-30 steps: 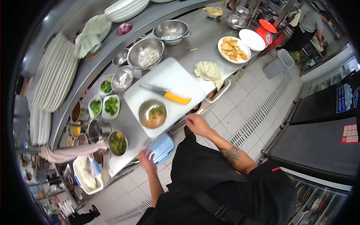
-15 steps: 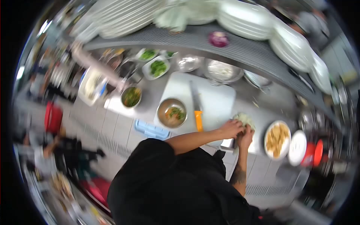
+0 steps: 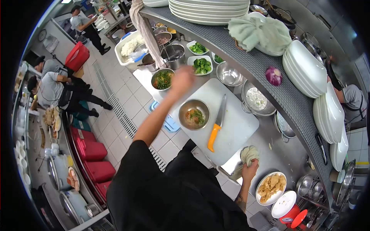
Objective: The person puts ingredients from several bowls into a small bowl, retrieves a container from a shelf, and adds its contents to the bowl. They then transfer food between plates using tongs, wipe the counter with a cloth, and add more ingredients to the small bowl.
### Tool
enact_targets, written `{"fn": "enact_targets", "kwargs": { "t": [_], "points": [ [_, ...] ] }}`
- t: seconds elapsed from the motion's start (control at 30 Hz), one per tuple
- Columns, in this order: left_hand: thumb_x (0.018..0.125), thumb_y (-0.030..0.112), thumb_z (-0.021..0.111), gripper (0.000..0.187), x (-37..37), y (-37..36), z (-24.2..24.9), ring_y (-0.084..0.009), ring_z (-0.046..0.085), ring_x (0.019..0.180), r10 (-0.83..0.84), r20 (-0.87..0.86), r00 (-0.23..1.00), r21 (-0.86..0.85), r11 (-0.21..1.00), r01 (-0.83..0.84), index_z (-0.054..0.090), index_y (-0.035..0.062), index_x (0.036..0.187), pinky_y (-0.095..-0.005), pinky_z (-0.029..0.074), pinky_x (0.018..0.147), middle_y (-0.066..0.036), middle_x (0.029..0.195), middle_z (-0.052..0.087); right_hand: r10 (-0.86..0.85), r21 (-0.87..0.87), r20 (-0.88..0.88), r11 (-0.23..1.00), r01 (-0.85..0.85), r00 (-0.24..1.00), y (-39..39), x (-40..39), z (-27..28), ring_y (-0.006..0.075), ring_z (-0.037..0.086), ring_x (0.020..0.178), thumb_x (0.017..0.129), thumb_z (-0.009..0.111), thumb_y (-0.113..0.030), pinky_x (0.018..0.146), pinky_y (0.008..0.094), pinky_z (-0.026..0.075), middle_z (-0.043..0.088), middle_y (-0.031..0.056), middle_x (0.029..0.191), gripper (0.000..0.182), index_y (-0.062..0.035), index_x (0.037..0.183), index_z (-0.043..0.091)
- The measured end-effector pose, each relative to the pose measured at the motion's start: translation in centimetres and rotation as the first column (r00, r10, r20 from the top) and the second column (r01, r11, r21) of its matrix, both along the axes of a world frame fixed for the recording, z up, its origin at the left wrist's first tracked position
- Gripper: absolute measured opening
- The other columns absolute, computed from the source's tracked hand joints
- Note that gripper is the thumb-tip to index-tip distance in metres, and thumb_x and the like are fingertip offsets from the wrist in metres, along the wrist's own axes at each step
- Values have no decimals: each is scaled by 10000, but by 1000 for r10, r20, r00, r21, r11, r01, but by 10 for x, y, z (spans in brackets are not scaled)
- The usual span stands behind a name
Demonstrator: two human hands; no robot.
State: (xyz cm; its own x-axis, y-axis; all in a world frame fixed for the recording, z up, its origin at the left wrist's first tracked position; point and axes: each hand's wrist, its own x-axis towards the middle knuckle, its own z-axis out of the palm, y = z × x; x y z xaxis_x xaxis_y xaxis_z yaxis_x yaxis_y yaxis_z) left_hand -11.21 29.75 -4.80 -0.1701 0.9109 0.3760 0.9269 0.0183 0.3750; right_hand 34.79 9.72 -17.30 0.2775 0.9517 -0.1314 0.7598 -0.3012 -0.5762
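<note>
My left hand (image 3: 182,82), smeared by motion, reaches over the counter between a metal pot of chopped greens (image 3: 162,79) and a white dish of broccoli (image 3: 202,66). Its fingers are too blurred to read. At the counter's near right edge, my right hand (image 3: 250,168) is closed on a bunched pale green cloth (image 3: 249,154). Between the hands lies a white cutting board (image 3: 235,133). A steel mixing bowl (image 3: 194,114) with a little chopped food stands at its left edge. Beside the bowl rests a knife (image 3: 216,129) with an orange handle.
Above the counter runs a metal shelf (image 3: 295,102) with stacked white plates (image 3: 210,9), another cloth (image 3: 260,34) and a cut red onion (image 3: 273,76). An oval dish of golden pieces (image 3: 271,187) stands right of my right hand. Co-workers (image 3: 50,90) stand across the aisle.
My left hand has left the cloth and swung to the far left, towards the pot of greens. My right hand stays on the cloth. The camera view has turned and become sharper.
</note>
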Motion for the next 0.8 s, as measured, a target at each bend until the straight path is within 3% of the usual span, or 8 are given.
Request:
{"fn": "enact_targets", "kwargs": {
  "t": [0.13, 0.27, 0.47, 0.6, 0.63, 0.67, 0.73, 0.8],
  "points": [
    [815, 247, 669, 338, -149, 65, -29, -401, 575, 1070, 410, -162, 898, -219, 872, -438, 604, 3, 1041, -497, 523, 833, -234, 1179, 534, -125, -43, 63, 991, 128, 990, 6, -10, -2, 424, 546, 1017, 730, 683, -108, 863, 482, 462, 514, 191, 1107, 485, -90, 1143, 430],
    [815, 272, 680, 339, -188, 87, -33, -396, 599, 1072, 161, -265, 951, -350, 903, -250, 612, 48, 1061, -498, 523, 835, -208, 1214, 558, -195, -97, 96, 974, 204, 976, 9, -17, -1, 448, 551, 1010, 724, 674, -165, 873, 498, 455, 519, 225, 1107, 502, -104, 1143, 404],
    [819, 155, 628, 298, -214, 87, 32, -419, 652, 839, 94, 40, 995, 216, 971, -100, 653, 21, 1084, -473, 506, 734, -226, 868, 678, -57, -93, 104, 993, 67, 993, 2, -6, -17, 469, 542, 1059, 748, 669, -175, 935, 495, 434, 555, 265, 1159, 567, -80, 1242, 409],
    [910, 134, 620, 235, -227, 47, 31, -238, 682, 752, -115, 620, 776, 201, 980, -16, 643, -59, 1041, -341, 582, 721, -181, 909, 695, -17, -224, 240, 972, 73, 971, -5, -34, 38, 409, 556, 1119, 786, 689, -241, 975, 459, 454, 591, 207, 1232, 539, -51, 1269, 545],
    [910, 103, 624, 231, -154, -8, 77, -219, 690, 784, -53, 580, 813, 174, 983, -61, 638, -75, 1056, -321, 580, 746, -191, 937, 703, -13, -159, 238, 986, 52, 971, -2, -57, 81, 398, 562, 1110, 791, 687, -230, 976, 438, 458, 600, 194, 1218, 492, -38, 1229, 571],
    [915, 114, 637, 242, -120, -30, 76, -168, 685, 780, -58, 625, 779, 210, 973, -95, 643, -61, 1082, -289, 564, 713, -162, 943, 716, -4, 187, 96, 982, -14, 995, -4, -61, 54, 405, 597, 1016, 821, 637, -241, 898, 453, 488, 632, 235, 1090, 416, -5, 1161, 593],
    [903, 50, 643, 229, -54, -83, 74, -122, 676, 779, -147, 408, 901, 264, 964, 37, 643, -43, 1113, -224, 506, 654, -135, 949, 725, -40, 67, -525, 994, 88, 850, 6, -103, 106, 308, 624, 1006, 924, 604, -340, 854, 380, 505, 636, 217, 1069, 407, 2, 1144, 592],
    [868, 16, 678, 228, 14, -126, 55, -114, 645, 739, -292, 597, 747, 241, 954, 180, 665, -13, 1094, -220, 482, 623, -98, 940, 725, 166, 166, -781, 985, -55, 603, 8, -132, 106, 210, 617, 970, 977, 540, -355, 787, 352, 525, 641, 116, 1015, 402, -10, 1181, 583]
  ]
}}
